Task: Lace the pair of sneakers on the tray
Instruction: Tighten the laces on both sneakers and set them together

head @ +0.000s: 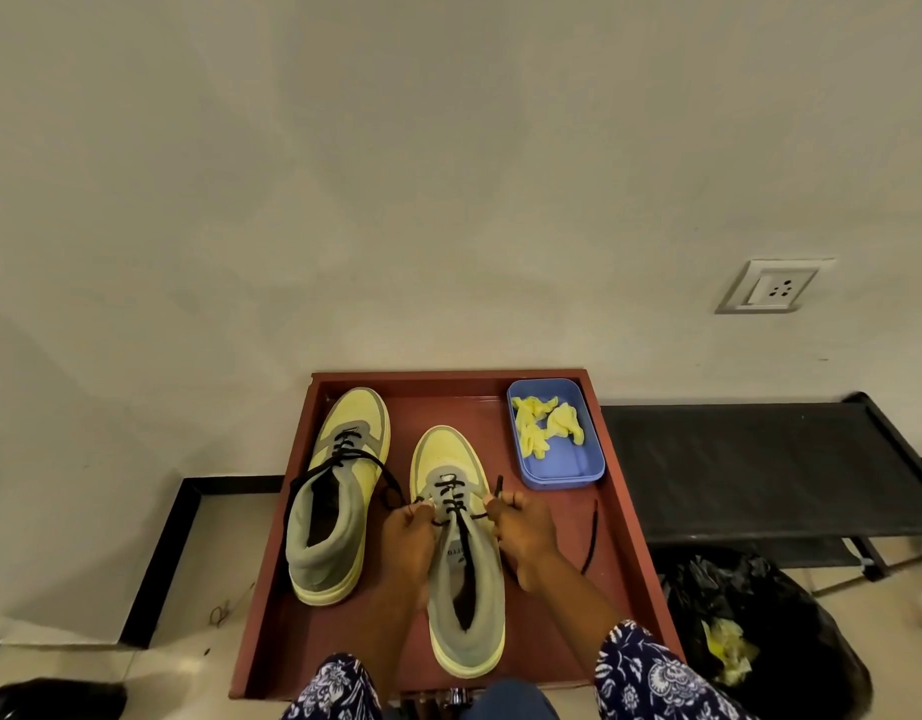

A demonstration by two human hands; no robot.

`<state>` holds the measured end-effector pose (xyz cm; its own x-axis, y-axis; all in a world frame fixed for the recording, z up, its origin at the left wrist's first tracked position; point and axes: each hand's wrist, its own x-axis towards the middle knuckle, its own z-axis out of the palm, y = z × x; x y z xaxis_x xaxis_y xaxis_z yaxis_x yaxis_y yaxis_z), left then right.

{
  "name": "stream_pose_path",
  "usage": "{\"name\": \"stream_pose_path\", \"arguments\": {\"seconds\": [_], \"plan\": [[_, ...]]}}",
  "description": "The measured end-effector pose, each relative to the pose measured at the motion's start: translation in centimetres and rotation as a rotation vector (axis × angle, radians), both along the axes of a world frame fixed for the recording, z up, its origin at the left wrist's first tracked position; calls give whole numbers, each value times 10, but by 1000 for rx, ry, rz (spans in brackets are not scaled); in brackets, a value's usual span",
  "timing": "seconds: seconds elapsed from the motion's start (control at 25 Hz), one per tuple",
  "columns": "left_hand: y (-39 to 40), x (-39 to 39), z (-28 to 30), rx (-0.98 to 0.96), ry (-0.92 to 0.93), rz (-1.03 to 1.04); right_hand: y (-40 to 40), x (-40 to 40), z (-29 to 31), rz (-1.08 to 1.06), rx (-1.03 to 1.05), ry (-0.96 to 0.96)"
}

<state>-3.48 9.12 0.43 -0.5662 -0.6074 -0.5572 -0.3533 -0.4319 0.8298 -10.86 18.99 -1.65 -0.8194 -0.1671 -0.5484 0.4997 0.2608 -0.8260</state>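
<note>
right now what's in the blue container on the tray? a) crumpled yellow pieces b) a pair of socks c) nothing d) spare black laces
a: the blue container at the tray's far right corner holds crumpled yellow pieces, and no laces or socks show in it.

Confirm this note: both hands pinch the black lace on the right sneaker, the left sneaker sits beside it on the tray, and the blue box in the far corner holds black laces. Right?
Wrong on one point: the blue box holds yellow crumpled pieces, not black laces, as the head view shows. The rest stands: left hand and right hand pinch the lace on the right sneaker; the left sneaker sits beside it on the tray.
</note>
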Motion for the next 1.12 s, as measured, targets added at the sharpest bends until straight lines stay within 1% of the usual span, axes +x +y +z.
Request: {"name": "stream_pose_path", "arguments": {"seconds": [0.12, 0.2, 0.28, 0.4, 0.48, 0.56, 0.68, 0.84, 1.0, 1.12], "plan": [[-5, -5, -1, -146, 126, -53, 4, -2, 18, 71, -89, 100], [-7, -9, 6, -219, 158, -131, 3, -4, 31, 137, -107, 197], [-9, -11, 12, -328, 148, -273, 0, -6, 40, 238, -102, 306], [-16, -12, 16, -437, 133, -484, -6, -8, 46, 345, -86, 373], [-21, -11, 16, -422, 131, -539, -9, -11, 50, 402, -43, 421], [-23, -11, 15, -375, 151, -551, -12, -11, 52, 461, -33, 427], [-25, -11, 12, -364, 156, -528, -12, -14, 58, 523, -65, 376], [-23, -10, 13, -321, 164, -502, -8, -20, 58, 628, -33, 252], [-23, -9, 18, -250, 208, -511, -3, -27, 56, 868, 117, 346], [-27, -8, 16, -247, 209, -509, 0, -33, 55, 941, 301, 543]]}}
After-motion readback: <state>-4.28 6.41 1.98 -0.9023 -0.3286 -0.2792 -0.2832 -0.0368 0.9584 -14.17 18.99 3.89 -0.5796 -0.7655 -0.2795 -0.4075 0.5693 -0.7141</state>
